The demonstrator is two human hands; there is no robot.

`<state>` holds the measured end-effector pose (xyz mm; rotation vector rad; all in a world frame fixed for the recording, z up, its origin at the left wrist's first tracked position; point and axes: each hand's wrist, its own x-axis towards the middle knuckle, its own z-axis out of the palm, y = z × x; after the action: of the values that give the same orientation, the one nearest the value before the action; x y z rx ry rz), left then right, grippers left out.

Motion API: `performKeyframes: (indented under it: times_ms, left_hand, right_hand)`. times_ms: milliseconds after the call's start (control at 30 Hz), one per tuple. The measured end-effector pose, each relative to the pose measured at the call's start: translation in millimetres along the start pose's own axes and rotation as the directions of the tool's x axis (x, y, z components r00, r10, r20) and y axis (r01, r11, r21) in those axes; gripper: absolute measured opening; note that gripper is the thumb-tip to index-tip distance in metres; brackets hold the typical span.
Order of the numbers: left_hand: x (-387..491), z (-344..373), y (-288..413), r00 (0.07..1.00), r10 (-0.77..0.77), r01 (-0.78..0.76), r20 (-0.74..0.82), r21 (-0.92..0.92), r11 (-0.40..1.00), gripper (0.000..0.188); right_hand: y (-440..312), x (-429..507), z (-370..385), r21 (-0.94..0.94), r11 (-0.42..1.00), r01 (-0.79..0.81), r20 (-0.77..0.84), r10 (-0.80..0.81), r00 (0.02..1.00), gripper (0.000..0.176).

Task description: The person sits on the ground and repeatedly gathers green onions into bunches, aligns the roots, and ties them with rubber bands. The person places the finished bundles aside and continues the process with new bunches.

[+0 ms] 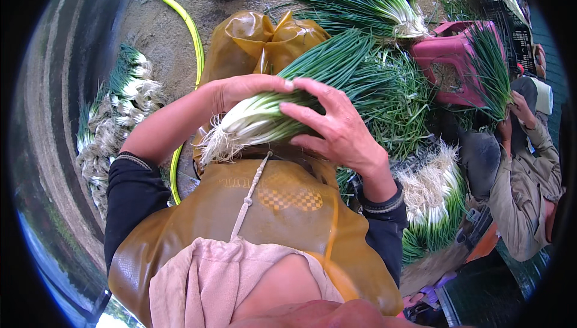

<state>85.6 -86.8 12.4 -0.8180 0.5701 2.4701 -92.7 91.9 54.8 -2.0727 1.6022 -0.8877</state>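
Note:
A thick bunch of green onions (pixel 266 118) lies across my lap over rubber waders (pixel 243 48), its roots to the left and its dark green tops to the upper right. My left hand (pixel 252 89) curves over the far side of the bunch, the thumb near the stalks; its fingers are partly hidden. My right hand (pixel 338 125) rests on the near side of the white and green stalks, fingers spread, its index fingertip close to my left hand. Loose onion leaves (pixel 396 102) lie in a heap right of the bunch.
A large onion pile (pixel 374 8) and a pink plastic stool (pixel 451 53) are beyond. Root-end bundles lie left (pixel 130 98) and right (pixel 432 192). A yellow-green hose (pixel 194 35) runs along my left. At right, a co-worker (pixel 527 170) holds onions (pixel 491 75).

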Motion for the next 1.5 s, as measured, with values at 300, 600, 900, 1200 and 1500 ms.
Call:
performKeyframes:
  times_ms: [300, 600, 900, 1200, 1500]
  left_hand:
    - [-79.2, -11.2, -16.0, 0.920, 0.334, -0.208, -0.204, 0.469, 0.859, 0.076]
    - [-68.8, 12.7, -13.8, 0.742, 0.668, -0.396, 0.051, 0.838, 0.375, 0.046]
    - [-44.5, -11.7, 31.7, 0.756, 0.596, -0.312, -0.271, 0.651, 0.692, 0.020]
    - [-37.0, 8.4, 36.4, 0.758, 0.616, -0.515, -0.215, 0.382, 0.767, 0.046]
    - [-33.6, 26.8, 55.3, 0.750, 0.656, -0.538, 0.083, 0.654, 0.532, 0.074]
  right_hand:
    - [13.2, 16.4, 40.5, -0.238, 0.970, 0.046, -0.150, -0.083, 0.985, 0.034]
    - [-18.2, 28.3, -12.9, -0.211, 0.977, -0.018, -0.112, -0.006, 0.994, 0.073]
    - [-4.0, 15.1, 6.0, -0.413, 0.845, -0.339, -0.265, 0.245, 0.933, 0.092]
    - [18.4, 8.0, -5.0, -0.375, 0.850, -0.371, -0.190, 0.321, 0.928, 0.092]
    - [16.0, 45.4, 21.3, -0.149, 0.968, -0.201, -0.342, 0.140, 0.929, 0.115]
